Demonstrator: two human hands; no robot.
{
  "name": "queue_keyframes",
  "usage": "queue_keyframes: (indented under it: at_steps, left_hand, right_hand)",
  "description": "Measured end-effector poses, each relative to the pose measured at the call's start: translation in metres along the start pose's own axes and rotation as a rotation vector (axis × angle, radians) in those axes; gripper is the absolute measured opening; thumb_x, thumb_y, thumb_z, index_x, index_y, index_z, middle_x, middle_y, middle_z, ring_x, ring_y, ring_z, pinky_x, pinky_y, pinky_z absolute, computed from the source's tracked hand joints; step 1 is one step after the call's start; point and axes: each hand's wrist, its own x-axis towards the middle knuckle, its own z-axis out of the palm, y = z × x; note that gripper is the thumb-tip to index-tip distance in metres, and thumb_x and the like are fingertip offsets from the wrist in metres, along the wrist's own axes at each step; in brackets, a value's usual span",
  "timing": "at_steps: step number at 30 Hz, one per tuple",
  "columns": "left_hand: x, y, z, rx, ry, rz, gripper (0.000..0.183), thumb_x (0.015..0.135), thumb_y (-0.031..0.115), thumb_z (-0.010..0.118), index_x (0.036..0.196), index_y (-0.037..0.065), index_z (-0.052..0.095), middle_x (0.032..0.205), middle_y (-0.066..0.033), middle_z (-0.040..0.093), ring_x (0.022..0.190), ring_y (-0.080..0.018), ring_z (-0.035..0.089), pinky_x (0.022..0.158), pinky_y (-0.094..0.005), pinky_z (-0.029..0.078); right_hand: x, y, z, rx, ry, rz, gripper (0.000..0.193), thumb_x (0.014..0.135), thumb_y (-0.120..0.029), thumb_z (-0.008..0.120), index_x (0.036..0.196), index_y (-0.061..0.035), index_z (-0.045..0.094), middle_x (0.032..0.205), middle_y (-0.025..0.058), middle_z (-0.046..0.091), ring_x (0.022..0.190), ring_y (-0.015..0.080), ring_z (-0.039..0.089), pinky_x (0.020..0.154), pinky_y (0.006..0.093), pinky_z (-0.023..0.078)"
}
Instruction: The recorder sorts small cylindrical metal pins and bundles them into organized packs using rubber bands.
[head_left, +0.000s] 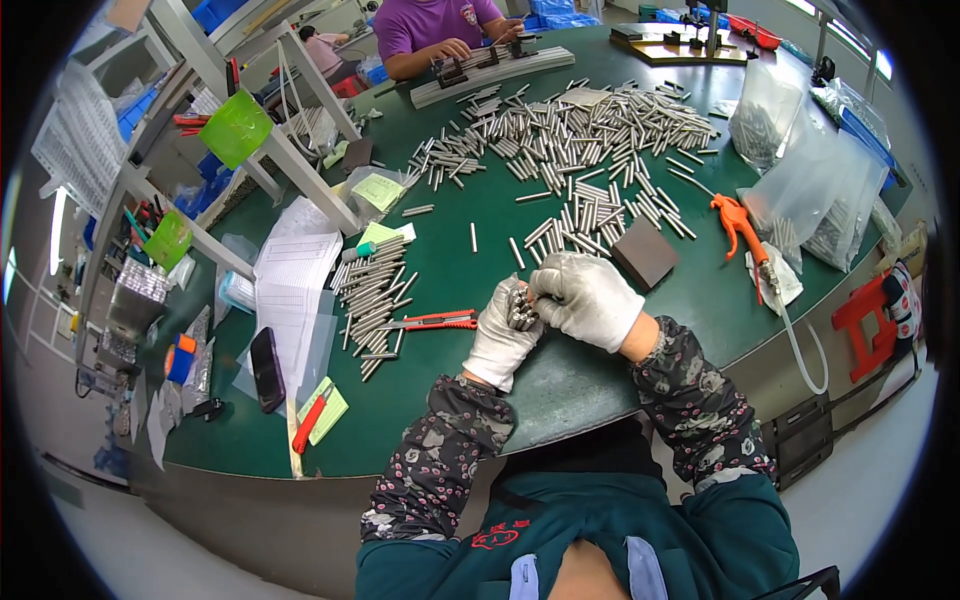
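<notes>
My left hand (502, 338), in a white glove, is closed round a bundle of short metal rods (521, 309), their ends facing up. Against that bundle, my gloved right hand (586, 300) has its fingers pinched together; whatever sits between them is hidden. Left of my hands lies a red utility knife (436, 320) beside a stack of metal rods (372, 290). Beyond my hands spreads a large heap of similar rods (590, 130). A brown square block (644, 252) rests just past my right hand.
An orange air gun (738, 228) with a hose lies at the right, near plastic bags of rods (765, 120). Papers (298, 262), a phone (267, 370) and another red cutter (312, 420) lie left. Across the table, a person in purple (430, 30) works at a metal rail fixture (490, 76).
</notes>
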Motion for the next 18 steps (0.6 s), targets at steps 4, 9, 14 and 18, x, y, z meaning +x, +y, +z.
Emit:
queue_keyframes:
  at_steps: [4,9,14,18]
  left_hand:
    - [0.000,-0.004,0.004,-0.294,0.034,-0.115,0.060,0.073,-0.008,0.065,0.125,0.010,0.041,0.107,-0.0023,0.055,0.096,-0.0130,0.058,0.082,-0.0247,0.050]
    - [0.000,-0.015,0.004,-0.086,0.111,-0.121,0.055,0.071,-0.003,0.067,0.120,0.009,0.045,0.101,-0.0025,0.059,0.090,-0.0132,0.060,0.079,-0.0253,0.050]
    - [0.003,-0.018,0.010,-0.159,0.148,-0.124,0.052,0.070,0.001,0.069,0.117,0.009,0.047,0.097,-0.0032,0.060,0.088,-0.0122,0.060,0.079,-0.0259,0.050]
    - [0.006,-0.004,0.008,-0.193,0.126,-0.150,0.048,0.072,0.000,0.067,0.115,0.008,0.047,0.098,-0.0028,0.059,0.088,-0.0109,0.058,0.079,-0.0244,0.049]
  right_hand:
    - [0.007,-0.007,-0.003,-0.252,-0.076,-0.089,0.013,0.073,-0.013,0.064,0.082,-0.0061,0.060,0.074,0.0088,0.055,0.073,0.0289,0.057,0.064,0.0399,0.046]
    - [0.012,-0.010,-0.006,-0.373,-0.128,-0.076,0.010,0.076,-0.013,0.061,0.082,-0.0049,0.058,0.076,0.0104,0.055,0.075,0.0303,0.057,0.064,0.0406,0.046]
    - [0.017,-0.012,-0.010,-0.317,-0.170,-0.033,0.012,0.075,-0.012,0.062,0.084,-0.0041,0.058,0.078,0.0108,0.056,0.076,0.0315,0.057,0.067,0.0407,0.046]
    - [0.021,-0.013,-0.009,-0.193,-0.114,-0.017,0.015,0.074,-0.014,0.065,0.084,-0.0057,0.058,0.078,0.0103,0.057,0.078,0.0307,0.057,0.068,0.0398,0.046]
